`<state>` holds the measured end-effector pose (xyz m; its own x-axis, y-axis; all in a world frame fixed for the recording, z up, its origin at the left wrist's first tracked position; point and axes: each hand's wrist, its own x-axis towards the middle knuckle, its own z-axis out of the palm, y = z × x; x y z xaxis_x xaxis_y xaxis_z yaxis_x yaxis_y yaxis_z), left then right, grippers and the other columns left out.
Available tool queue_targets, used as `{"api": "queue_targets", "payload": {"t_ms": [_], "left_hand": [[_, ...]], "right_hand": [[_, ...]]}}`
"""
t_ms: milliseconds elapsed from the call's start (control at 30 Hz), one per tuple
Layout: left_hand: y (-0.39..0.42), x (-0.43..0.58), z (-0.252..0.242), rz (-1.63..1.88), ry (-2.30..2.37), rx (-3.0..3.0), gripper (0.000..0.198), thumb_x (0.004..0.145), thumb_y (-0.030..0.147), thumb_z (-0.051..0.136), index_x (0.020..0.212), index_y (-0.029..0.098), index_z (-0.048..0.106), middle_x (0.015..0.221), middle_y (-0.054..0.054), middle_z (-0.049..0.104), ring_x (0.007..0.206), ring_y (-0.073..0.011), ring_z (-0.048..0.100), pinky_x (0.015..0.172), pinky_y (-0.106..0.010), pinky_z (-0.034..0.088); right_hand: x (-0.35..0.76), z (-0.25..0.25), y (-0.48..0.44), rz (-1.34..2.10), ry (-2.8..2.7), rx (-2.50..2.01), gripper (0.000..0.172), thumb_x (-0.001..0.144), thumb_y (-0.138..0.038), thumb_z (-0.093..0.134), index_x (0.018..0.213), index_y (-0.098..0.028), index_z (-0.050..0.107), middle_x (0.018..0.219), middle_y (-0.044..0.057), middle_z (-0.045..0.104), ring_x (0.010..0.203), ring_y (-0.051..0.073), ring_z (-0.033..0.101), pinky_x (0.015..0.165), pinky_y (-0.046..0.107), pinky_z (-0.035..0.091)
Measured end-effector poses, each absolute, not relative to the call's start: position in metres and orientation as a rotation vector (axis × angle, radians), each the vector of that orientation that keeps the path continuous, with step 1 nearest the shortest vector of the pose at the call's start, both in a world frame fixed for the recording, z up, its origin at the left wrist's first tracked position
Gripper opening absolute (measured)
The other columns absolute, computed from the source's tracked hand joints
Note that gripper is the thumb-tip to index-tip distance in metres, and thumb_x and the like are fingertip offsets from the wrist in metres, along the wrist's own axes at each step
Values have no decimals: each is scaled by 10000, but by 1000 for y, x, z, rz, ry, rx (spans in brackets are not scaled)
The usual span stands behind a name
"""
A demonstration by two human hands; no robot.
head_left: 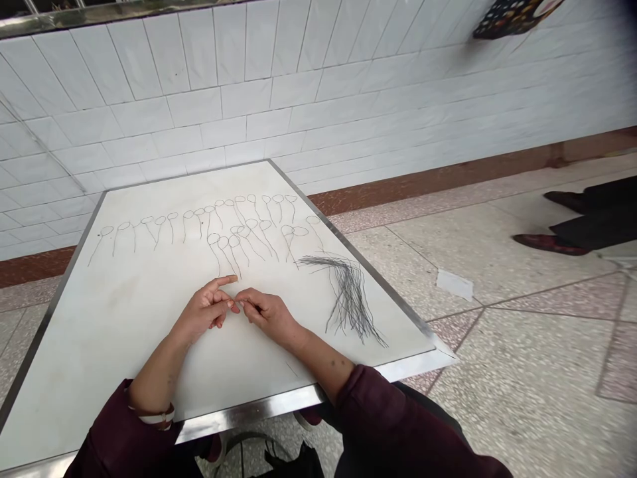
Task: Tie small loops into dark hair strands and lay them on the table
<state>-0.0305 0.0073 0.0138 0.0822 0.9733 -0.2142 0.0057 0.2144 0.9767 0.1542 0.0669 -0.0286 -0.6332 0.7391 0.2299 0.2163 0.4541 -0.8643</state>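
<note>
My left hand (205, 310) and my right hand (269, 315) meet above the white table (129, 325), fingertips almost touching. The left thumb pinches against bent fingers while its index finger points out to the right. Thumb and index finger of the right hand are pressed together. What lies between the fingertips is too thin to make out. Beyond my hands, several thin dark wires with a round loop (213, 239) at one end lie in uneven rows. To the right of my right hand lies a bundle of loose dark wires (351, 292), bent at its top.
The table's metal edge (249, 411) runs close below my forearms. A white tiled wall (199, 113) stands behind the table. At right, a person's dark shoes (550, 244) and a white paper piece (454, 284) are on the speckled floor (537, 358).
</note>
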Motion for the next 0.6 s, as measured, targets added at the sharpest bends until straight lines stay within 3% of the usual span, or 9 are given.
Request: {"api": "queue_targets", "payload": {"t_ms": [133,300,467,600], "left_hand": [[8,-34,14,1022,1235,1061,635,822,391,648,1403,231,448,885,-72,705,524,-90,490,489,-237,337],[8,-31,12,1001,1201,1065,656,813,428,659,1401,222,453,845,-63,701,543,-104,516,502,-243,359],[8,-32,13,1061,1154,926,641,851,472,602,1419,227,431,890,-80,694,648,-134,582,593,-269,438],[8,-35,14,1082,1087,883,628,828,404,662,1397,231,460,862,-60,681,675,-133,575,617,-266,441]], "right_hand": [[156,-25,70,1158,-2072,-804,190,927,-255,424,1029,-231,583,573,-57,492,546,114,525,598,235,448],[154,-20,68,1269,-2070,-702,164,934,-292,456,915,-224,603,744,-16,610,568,95,514,593,227,449],[156,-19,70,1268,-1947,-855,137,910,-299,491,937,-222,601,523,-75,438,493,102,465,563,226,434],[158,-18,71,1293,-1942,-873,175,911,-297,480,974,-223,626,517,-77,411,494,103,472,580,234,446]]}}
